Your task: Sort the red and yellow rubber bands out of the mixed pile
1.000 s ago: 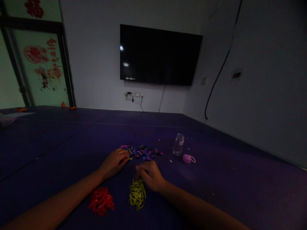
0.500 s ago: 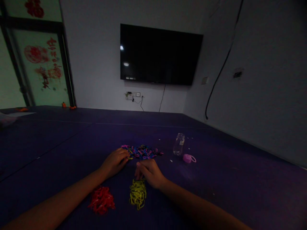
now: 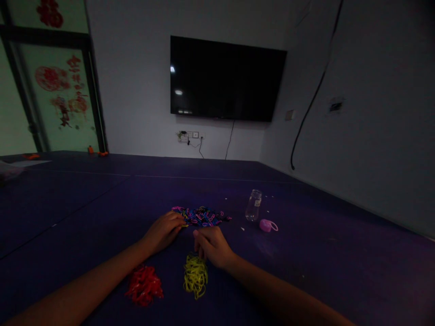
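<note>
My left hand (image 3: 167,231) rests at the left end of a mixed heap of rubber bands (image 3: 205,217), mostly blue, pink and dark. Its fingers are bent together, with a bit of yellow rubber band (image 3: 185,225) at the tips. Curled fingers of my right hand (image 3: 213,246) hang at the top edge of a yellow rubber band pile (image 3: 195,277); whether anything is between them is hidden. Below my left wrist lies a pile of red rubber bands (image 3: 145,285).
A clear bottle (image 3: 253,206) stands uncapped right of the heap, beside a pink cap with a loop (image 3: 266,225). Small white scraps (image 3: 242,228) dot the purple tabletop (image 3: 322,253). Orange items (image 3: 103,154) sit at the far left edge. A television (image 3: 227,79) hangs on the wall.
The fingers of my right hand have shifted slightly right and curled in at the top of the yellow pile. My left hand has hardly moved.
</note>
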The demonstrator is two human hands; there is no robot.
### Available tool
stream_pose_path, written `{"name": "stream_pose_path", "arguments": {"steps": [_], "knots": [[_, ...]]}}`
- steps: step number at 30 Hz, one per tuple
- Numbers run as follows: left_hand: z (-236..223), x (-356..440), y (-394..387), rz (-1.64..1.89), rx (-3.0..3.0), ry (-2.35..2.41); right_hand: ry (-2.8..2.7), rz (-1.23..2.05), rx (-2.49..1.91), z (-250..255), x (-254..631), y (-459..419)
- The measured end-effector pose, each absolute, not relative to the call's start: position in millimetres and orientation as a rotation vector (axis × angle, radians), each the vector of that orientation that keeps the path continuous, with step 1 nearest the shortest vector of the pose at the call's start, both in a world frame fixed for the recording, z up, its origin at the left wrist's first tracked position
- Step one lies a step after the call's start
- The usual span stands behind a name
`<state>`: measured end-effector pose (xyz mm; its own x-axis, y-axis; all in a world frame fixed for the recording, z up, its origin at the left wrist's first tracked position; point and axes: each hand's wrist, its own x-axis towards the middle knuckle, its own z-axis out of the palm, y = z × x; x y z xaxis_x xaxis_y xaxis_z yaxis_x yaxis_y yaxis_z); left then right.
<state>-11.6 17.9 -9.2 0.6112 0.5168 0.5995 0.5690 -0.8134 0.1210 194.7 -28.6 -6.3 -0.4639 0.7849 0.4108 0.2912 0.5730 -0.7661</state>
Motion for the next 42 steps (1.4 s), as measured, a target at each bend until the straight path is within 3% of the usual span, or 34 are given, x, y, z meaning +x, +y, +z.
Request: {"name": "stream_pose_path", "arguments": {"steps": [13, 24, 42], "knots": [[-7.4, -12.2, 15.5, -0.961, -2.695, -1.024, -2.151, 0.149, -1.184, -4.8, 195.2, -22.7], [-7.8, -13.3, 14.0, -0.966, -2.593, -1.151, -2.134, 0.202, -1.226, -4.6, 196.4, -16.6], [-6.4, -12.1, 13.6, -0.967, -2.701, -0.964, -2.275, 0.236, -1.101, -6.4, 196.3, -16.2]]}}
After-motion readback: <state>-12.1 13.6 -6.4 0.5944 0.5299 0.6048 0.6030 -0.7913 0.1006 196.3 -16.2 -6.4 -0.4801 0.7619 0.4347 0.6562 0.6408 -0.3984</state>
